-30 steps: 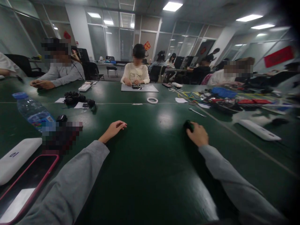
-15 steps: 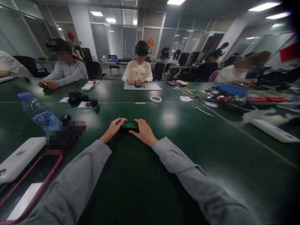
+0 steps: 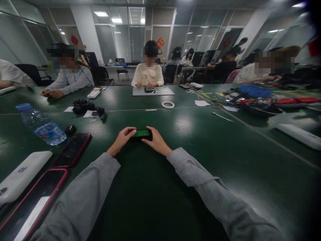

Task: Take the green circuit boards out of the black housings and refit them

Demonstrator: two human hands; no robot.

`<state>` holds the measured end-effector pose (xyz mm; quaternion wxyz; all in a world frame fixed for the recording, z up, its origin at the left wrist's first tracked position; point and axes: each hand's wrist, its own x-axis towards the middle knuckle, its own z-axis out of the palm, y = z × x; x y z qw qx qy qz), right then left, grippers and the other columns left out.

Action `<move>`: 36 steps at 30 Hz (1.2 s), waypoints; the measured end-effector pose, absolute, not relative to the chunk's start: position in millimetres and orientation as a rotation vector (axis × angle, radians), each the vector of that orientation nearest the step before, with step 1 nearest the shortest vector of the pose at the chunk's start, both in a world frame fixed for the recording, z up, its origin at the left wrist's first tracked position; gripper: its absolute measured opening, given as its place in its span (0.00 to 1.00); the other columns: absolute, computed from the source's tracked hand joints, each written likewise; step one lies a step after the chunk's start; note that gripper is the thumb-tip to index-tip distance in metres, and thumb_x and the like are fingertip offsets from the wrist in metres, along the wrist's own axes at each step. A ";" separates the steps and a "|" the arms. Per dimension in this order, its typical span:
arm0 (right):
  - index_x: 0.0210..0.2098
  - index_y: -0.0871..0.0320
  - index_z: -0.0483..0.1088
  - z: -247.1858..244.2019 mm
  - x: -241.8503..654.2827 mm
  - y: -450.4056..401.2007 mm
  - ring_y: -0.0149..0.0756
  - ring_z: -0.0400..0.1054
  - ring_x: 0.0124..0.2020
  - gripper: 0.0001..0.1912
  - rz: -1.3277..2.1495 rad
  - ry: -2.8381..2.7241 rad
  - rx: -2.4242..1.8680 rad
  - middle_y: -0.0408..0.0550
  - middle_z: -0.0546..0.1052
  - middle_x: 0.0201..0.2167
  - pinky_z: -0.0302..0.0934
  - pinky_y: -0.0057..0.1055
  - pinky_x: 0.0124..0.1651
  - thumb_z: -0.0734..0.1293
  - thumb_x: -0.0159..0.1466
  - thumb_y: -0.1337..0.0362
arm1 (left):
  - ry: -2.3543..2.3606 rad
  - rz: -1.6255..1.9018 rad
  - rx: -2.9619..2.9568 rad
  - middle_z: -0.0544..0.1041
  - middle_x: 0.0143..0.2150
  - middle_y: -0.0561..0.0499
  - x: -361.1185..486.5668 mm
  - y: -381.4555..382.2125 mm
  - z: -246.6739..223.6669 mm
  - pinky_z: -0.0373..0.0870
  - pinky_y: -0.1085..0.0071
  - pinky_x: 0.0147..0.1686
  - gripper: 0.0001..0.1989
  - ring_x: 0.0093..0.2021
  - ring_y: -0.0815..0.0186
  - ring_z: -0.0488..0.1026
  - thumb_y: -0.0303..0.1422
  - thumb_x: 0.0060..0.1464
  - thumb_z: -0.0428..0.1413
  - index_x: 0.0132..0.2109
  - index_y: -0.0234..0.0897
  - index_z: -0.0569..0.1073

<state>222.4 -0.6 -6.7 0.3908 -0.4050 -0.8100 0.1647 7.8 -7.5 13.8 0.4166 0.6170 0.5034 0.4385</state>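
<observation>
A dark smartphone [image 3: 141, 133] with a green picture on its lit screen is held sideways in front of me, low over the green table [image 3: 155, 201]. My left hand [image 3: 123, 138] grips its left end, the thumb reaching over the screen's edge. Around the right end my right hand [image 3: 157, 140] is closed, fingers along the far edge and thumb at the near side. What the screen shows is too small to make out. The fingers beneath the phone are hidden.
To my left are a water bottle [image 3: 42, 125], a red-edged phone [image 3: 72, 150], a second one [image 3: 32, 204] and a white device [image 3: 23, 175]. Ahead lie a white ring [image 3: 168, 105] and black cables [image 3: 84, 106]. A wrench [image 3: 222, 116] is at right. Several people sit around.
The phone and my right hand appear slightly further right in view. My left thumb now reaches a little further over the screen. The view has shifted slightly.
</observation>
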 end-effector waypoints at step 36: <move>0.55 0.53 0.64 -14.7 236.7 18.5 0.38 0.64 0.54 0.21 0.998 -1.698 -0.966 0.48 0.69 0.53 0.62 0.42 0.57 0.67 0.63 0.62 | 1.298 0.934 1.563 0.67 0.61 0.39 5.0 -9.1 21.3 0.61 0.55 0.59 0.33 0.60 0.53 0.65 0.45 0.48 0.60 0.59 0.37 0.66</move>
